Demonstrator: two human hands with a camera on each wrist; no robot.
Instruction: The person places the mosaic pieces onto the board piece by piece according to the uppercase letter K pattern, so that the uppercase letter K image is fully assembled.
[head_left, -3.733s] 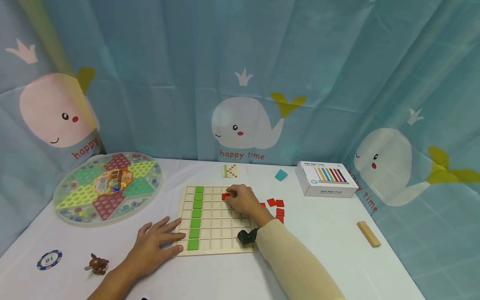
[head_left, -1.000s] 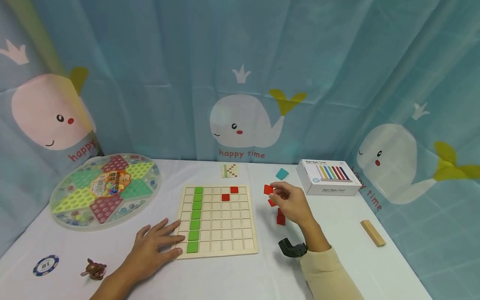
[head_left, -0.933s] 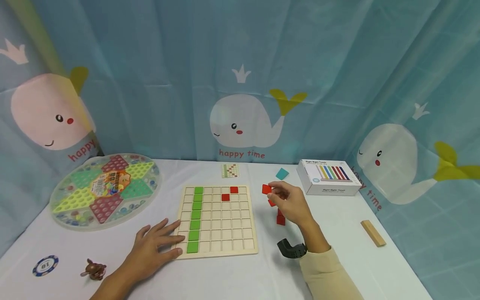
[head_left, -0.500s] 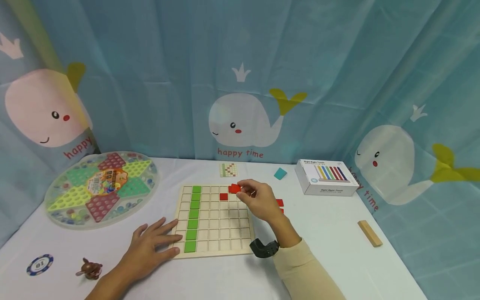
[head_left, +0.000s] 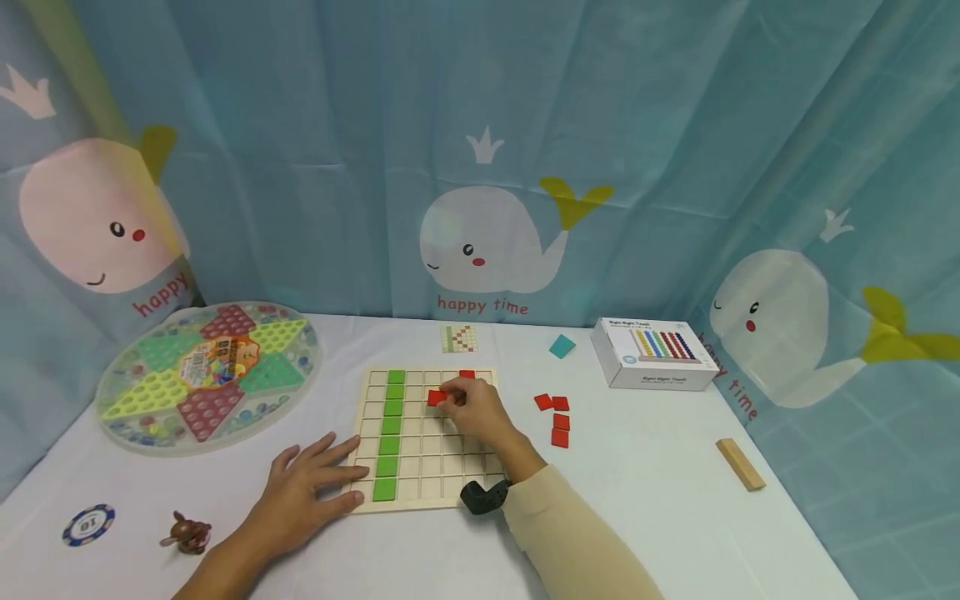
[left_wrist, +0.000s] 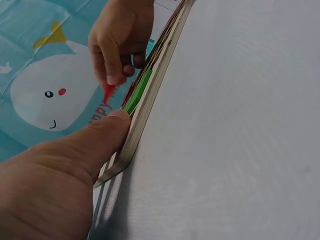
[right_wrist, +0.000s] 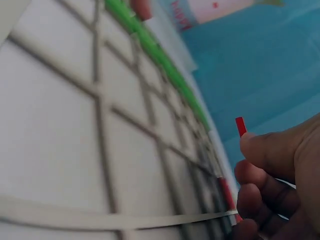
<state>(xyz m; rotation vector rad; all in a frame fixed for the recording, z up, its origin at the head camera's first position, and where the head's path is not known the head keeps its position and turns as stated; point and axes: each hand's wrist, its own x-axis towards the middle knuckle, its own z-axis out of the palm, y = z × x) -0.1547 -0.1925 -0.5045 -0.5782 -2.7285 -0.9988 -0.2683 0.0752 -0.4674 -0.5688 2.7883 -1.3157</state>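
Red square tile: pinched in right hand fingertips, over pale wooden grid board.
Left hand: flat, fingers straight, pressing board's near-left edge.

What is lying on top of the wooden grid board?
On the wooden grid board: a green tile column, one red tile, both hands. The right hand covers some cells.
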